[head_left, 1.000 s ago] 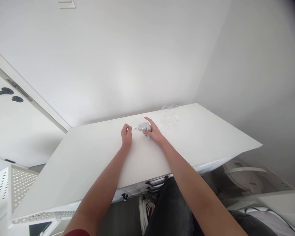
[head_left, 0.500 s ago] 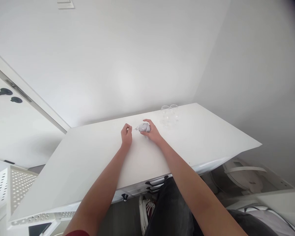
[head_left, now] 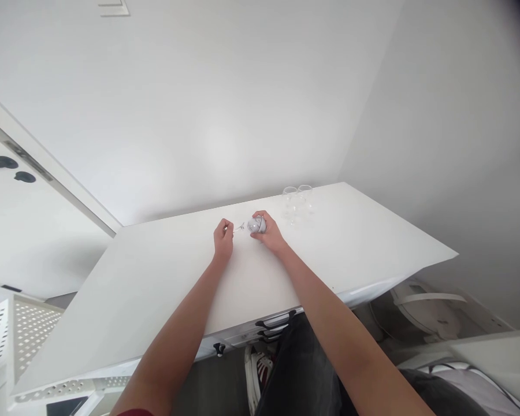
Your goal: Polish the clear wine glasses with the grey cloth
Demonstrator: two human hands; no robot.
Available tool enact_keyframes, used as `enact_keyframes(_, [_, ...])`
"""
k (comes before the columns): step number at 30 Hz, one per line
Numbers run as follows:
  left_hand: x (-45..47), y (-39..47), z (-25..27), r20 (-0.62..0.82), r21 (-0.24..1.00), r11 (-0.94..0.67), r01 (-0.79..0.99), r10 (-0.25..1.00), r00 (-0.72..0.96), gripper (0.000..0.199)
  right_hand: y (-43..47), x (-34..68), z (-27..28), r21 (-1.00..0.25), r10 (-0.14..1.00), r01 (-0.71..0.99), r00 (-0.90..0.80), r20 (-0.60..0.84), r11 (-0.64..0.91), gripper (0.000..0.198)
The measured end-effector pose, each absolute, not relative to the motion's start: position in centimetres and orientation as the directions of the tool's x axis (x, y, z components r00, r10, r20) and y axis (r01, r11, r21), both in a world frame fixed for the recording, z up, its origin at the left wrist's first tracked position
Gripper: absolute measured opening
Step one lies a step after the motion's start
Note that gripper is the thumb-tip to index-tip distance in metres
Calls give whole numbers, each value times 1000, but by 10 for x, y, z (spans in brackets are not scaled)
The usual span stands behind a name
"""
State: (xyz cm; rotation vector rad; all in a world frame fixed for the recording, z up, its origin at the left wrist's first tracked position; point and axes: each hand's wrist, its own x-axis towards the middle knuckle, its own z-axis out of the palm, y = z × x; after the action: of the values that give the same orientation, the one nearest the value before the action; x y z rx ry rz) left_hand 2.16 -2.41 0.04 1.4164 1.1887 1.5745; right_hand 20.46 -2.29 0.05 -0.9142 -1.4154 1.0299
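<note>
My left hand (head_left: 224, 236) is closed in a pinch on the thin clear stem end of a wine glass (head_left: 240, 228), which is held sideways above the white tabletop (head_left: 260, 271). Facing it, my right hand (head_left: 270, 232) curls around the glass's bowl with a light grey cloth (head_left: 257, 224) bunched there. Whether the cloth lies inside the bowl or around it, I cannot tell. To the right of my hands, several clear stemmed glasses (head_left: 298, 202) stand upright near the back edge.
A white wall (head_left: 216, 115) rises right behind the table. At the left are a white door with a black handle (head_left: 4, 163) and a white perforated rack (head_left: 34, 329). Drawers with black handles (head_left: 275, 323) sit below the front edge; a white bin-like object (head_left: 429, 312) is lower right.
The bowl end and my right hand have turned slightly, with more of the grey cloth showing. My left hand keeps its pinch. The view has shifted slightly.
</note>
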Motion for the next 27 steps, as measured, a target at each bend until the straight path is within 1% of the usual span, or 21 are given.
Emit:
enact_keyframes(3, [23,-22,-2,237,969,-234,79,971,-33,25,-22,206,-1,-924,922,18,56,382,382,56])
enact_keyframes(6, [21,-20,-3,169,980,-170,101,985,18,28,-21,208,-2,-916,912,-23,112,396,400,63])
enact_keyframes(9, [20,-22,0,198,972,-204,117,979,56,32,-20,209,-1,-915,922,-128,112,370,383,70])
enact_keyframes(12, [19,-25,3,212,953,-246,176,958,193,34,-19,211,0,-907,933,-221,129,336,358,80])
enact_keyframes(14, [20,-25,3,201,940,-261,218,944,260,33,-18,212,0,-897,939,-280,147,312,342,82])
enact_keyframes(16, [20,-24,2,203,939,-258,226,949,241,29,-17,213,1,-887,944,-329,164,285,325,75])
enact_keyframes(19, [17,-19,-1,228,949,-252,192,964,138,25,-16,213,1,-870,955,-399,181,236,290,59])
enact_keyframes(22, [14,-17,-4,244,950,-256,180,966,89,24,-14,212,-1,-855,962,-447,191,194,261,51])
enact_keyframes(27, [11,-16,-6,236,958,-237,161,971,26,24,-16,208,0,-794,944,-523,271,189,309,42])
